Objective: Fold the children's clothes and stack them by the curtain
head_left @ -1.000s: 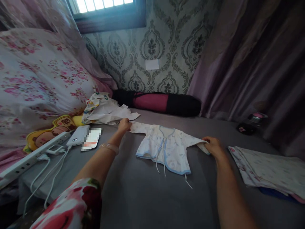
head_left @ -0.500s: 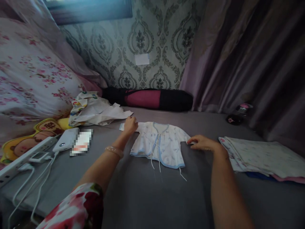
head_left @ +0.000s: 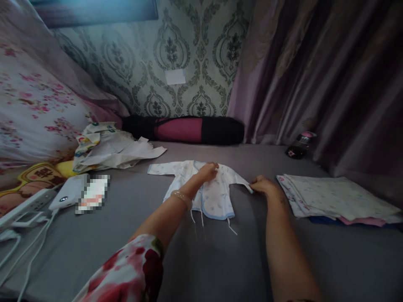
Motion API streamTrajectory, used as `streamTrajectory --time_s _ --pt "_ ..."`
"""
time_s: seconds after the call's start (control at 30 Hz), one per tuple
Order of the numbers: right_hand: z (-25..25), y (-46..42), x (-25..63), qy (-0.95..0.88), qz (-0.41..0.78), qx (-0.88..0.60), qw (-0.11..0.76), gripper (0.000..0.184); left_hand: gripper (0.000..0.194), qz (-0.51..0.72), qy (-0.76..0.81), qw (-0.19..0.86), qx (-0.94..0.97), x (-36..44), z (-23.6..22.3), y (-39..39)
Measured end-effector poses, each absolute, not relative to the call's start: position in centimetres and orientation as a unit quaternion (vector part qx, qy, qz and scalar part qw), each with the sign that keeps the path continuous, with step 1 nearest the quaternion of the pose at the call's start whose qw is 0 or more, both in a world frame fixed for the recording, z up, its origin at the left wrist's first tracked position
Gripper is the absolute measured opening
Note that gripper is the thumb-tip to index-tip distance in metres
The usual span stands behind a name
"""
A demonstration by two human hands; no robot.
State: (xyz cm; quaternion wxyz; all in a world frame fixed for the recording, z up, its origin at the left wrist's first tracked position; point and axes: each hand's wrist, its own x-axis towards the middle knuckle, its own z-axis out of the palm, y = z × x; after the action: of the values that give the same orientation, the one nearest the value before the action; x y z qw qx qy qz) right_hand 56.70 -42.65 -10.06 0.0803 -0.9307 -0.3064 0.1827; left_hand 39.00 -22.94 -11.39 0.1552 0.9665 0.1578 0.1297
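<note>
A small white baby shirt (head_left: 217,197) with blue trim and a faint print lies front up on the grey bed cover, its ties trailing below the hem. My left hand (head_left: 208,171) is over the shirt's neckline with fingers curled together; whether cloth is between them is hidden. That forearm, with a bangle on the wrist, covers part of the shirt's front. At the cuff of the sleeve on the right, my right hand (head_left: 262,185) pinches the fabric. The other sleeve (head_left: 162,168) lies stretched out to the left, untouched.
Folded cloths (head_left: 340,199) are stacked on the right. On the left are a power strip (head_left: 30,205) with cables, a white power bank (head_left: 69,191) and a blurred card (head_left: 93,193). Crumpled fabric (head_left: 116,149) and a black-and-pink roll (head_left: 182,129) lie farther back, a dark bottle (head_left: 297,147) by the curtain.
My left hand has let go of the left sleeve's cuff and moved right to the neckline. My right hand stays at the other cuff, that sleeve now straighter. The view has shifted slightly right.
</note>
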Motion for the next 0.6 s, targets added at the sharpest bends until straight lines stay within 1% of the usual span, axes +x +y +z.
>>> streamTrajectory --time_s 0.13,0.2,0.37,0.47,0.6 --pt "-9.8 -42.1 56.2 -0.321 0.227 -0.918 0.045 0.012 0.031 0.203 0.165 0.197 0.945 41.7 -14.2 -23.7" --pt "-9.7 -42.0 55.9 -0.317 0.249 -0.914 0.045 0.011 0.030 0.227 0.178 0.204 0.935 42.3 -15.4 -24.1" --pt "-9.5 -42.3 55.8 -0.307 0.249 -0.911 0.120 0.005 0.028 0.267 0.180 0.204 0.924 42.1 -16.4 -24.9" --pt "-9.0 -42.7 56.2 -0.283 0.188 -0.924 0.175 0.010 0.028 0.272 0.178 0.208 0.922 41.8 -16.3 -25.1" --pt "-7.9 -42.8 55.8 -0.214 0.122 -0.933 0.265 0.027 0.030 0.270 0.178 0.204 0.924 41.7 -15.9 -25.3"
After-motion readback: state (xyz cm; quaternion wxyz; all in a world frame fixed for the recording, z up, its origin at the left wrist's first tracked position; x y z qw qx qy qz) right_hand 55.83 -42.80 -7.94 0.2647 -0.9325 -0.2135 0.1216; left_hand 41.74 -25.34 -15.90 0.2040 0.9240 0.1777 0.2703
